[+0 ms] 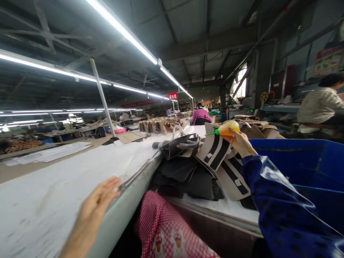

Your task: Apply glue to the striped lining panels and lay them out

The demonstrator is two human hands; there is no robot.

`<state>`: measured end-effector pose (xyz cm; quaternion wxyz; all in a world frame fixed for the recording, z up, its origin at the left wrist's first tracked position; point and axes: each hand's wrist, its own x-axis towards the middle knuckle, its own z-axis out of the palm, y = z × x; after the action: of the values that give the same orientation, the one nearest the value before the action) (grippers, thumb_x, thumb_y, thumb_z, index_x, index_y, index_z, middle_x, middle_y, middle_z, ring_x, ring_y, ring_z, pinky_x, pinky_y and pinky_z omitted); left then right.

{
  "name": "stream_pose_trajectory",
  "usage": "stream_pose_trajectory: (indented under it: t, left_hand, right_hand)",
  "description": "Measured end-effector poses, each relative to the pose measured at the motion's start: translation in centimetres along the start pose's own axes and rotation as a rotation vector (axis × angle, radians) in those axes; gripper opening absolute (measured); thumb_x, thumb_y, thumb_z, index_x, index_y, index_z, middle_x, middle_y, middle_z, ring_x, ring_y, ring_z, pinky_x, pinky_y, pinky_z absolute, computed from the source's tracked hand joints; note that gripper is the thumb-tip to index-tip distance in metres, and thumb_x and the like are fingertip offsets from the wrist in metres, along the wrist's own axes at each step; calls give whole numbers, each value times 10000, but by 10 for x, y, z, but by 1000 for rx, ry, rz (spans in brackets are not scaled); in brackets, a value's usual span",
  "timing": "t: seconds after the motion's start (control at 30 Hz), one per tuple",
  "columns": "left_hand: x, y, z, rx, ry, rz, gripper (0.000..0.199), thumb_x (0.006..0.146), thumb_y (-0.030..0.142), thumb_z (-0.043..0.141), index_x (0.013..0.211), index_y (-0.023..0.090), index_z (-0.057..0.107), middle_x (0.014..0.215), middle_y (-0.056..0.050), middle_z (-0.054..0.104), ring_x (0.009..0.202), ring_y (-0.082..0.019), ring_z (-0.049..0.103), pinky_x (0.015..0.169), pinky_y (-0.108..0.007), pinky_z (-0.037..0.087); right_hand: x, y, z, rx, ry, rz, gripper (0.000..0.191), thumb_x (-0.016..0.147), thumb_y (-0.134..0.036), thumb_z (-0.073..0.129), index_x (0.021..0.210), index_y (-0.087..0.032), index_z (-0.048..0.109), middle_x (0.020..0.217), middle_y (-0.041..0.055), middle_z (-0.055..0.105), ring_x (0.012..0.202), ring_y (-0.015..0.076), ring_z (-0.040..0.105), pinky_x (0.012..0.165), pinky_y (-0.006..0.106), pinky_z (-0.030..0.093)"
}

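Note:
My right hand (242,143) is wrapped round a yellow squeeze bottle (228,128), held tilted on its side. Its green nozzle (212,132) points left. Just below and behind the bottle, a beige panel with black strips (213,152) stands at a slant; whether my fingers touch it I cannot tell. Another beige panel (233,179) lies under it, against a pile of black pieces (188,179). My left hand (100,197) holds nothing, fingers stretched out together, at the edge of the white-covered table (67,182).
A blue bin (295,154) stands close by on the right. Black bag parts (180,146) lie by the table corner, with a row of brown bags (161,125) beyond. A person in pink (201,115) is ahead; another person (319,104) sits at far right.

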<state>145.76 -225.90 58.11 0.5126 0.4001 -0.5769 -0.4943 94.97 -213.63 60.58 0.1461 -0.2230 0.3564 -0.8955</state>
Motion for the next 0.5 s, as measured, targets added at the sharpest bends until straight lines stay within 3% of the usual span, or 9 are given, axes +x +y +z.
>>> stream_pose_trajectory:
  t: [0.07,0.17,0.3,0.4,0.5]
  left_hand:
    - [-9,-34,39,-253,-187,-178,825,416,467,941,1102,117,644,1251,-178,664,1270,-382,531,1144,-516,346]
    - [-30,-77,109,-408,-359,-325,715,536,424,926,1122,126,644,1298,-227,626,1242,-389,573,1078,-539,434]
    - [-54,-92,181,-684,-585,-464,661,535,436,933,1048,110,673,1306,-246,615,1231,-435,580,982,-570,509]
    - [-54,-88,201,-903,-529,-468,614,671,486,842,1162,183,632,1338,-144,630,1298,-343,551,1005,-466,526]
    - [-41,-89,187,-1004,-363,-472,403,840,368,696,1193,191,618,1269,-101,684,1244,-261,607,990,-370,543]
  right_hand:
    - [-8,-17,25,39,-39,3,177,833,-167,733,987,-141,651,915,39,719,823,173,701,661,303,643]
    - [-31,-40,62,86,-128,38,242,764,-150,775,974,-178,657,927,52,747,857,209,720,653,314,662]
    - [-71,-47,95,142,-215,99,198,832,-180,696,1025,-208,661,970,57,757,876,200,736,685,296,661]
    - [-96,-33,103,167,-229,163,208,838,-204,691,1045,-204,667,995,62,759,863,194,741,669,267,656]
    - [-109,-8,97,176,-197,222,200,802,-225,733,991,-206,671,940,52,762,812,196,745,649,279,658]
